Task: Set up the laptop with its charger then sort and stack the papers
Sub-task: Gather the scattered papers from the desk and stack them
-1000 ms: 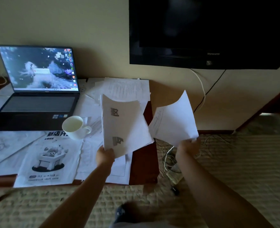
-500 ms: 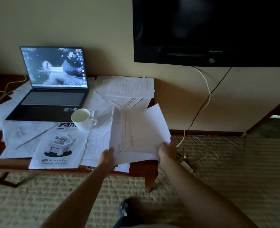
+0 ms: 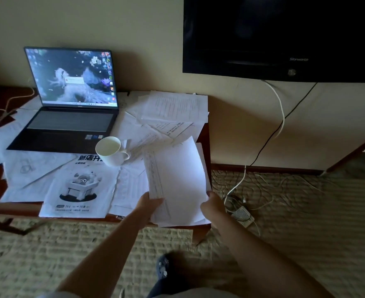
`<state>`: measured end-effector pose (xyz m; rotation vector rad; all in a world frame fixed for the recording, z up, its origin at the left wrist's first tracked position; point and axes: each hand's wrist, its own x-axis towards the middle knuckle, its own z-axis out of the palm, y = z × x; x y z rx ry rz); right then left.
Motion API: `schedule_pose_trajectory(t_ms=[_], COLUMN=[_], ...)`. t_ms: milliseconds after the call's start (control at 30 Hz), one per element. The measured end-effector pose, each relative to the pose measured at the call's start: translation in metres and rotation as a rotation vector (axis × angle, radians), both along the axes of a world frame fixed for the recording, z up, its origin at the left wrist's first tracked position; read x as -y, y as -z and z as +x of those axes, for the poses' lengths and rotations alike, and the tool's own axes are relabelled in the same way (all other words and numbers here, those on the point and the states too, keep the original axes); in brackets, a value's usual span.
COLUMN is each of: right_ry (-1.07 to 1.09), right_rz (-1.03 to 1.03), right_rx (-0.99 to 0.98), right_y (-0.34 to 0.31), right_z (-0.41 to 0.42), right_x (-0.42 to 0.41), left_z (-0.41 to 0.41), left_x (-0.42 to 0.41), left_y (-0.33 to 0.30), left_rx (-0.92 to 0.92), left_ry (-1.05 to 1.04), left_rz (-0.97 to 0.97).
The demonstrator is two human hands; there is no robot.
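Both hands are holding one stack of papers (image 3: 177,181) over the near right corner of the table (image 3: 204,136). The left hand (image 3: 150,204) is gripping the stack's near left edge, its thumb lying on top of the sheets and its fingers hidden underneath. The right hand (image 3: 212,204) is gripping the near right edge, its fingers curling round the rim, so the stack is sitting between the two hands and rising away from them toward the far side, tilted up off the table. The bottom of the stack is hanging past the table's near edge.

To the left, a white mug (image 3: 110,150) is standing upright on loose sheets, just beside the stack's far left corner. Farther left, the open laptop (image 3: 70,108) is sitting with its screen lit. A printed flyer (image 3: 80,188) is lying near the table's near edge, left of the left hand. More loose sheets (image 3: 173,108) are lying scattered at the far right of the table. A white adapter (image 3: 241,216) is lying on the carpet just right of the right hand.
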<state>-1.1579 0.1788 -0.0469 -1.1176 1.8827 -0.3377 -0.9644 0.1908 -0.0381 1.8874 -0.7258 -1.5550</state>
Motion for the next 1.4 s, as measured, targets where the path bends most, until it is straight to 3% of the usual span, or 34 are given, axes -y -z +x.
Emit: schedule_pose_trajectory(t_ms=[100,167,400,533,900,1267,1400], right_ry=[0.035,0.039,0.170,0.243,0.369,0.545,0.485], right_rz=[-0.062,-0.129,-0.211,-0.417,-0.412,-0.675,-0.698], right_rx=[-0.233,-0.300,0.263,0.370,0.582,0.689,0.538], right_y=[-0.008,-0.016,-0.056,-0.086,-0.099,-0.124,-0.107], right_z=[0.009,0.008,-0.009,0.002,0.019,0.044,0.041], right_x=[0.007,0.015,0.046,0.055,0.069,0.079,0.078], left_z=[-0.005,-0.003,0.004,0.002,0.009,-0.014,-0.006], left_x=[0.002,0.002,0.019,0.034,0.052,0.064,0.068], left_y=[-0.009,-0.021,-0.062,-0.074,-0.083,-0.112,-0.103], left_rx=[0.174,0.163,0.086,0.116,0.194,0.137,0.152], left_ry=[-0.009,-0.009,-0.075,-0.067,-0.164,-0.317,-0.292], left_rz=[-0.071,-0.164,-0.510,-0.632,-0.634,-0.734,-0.677])
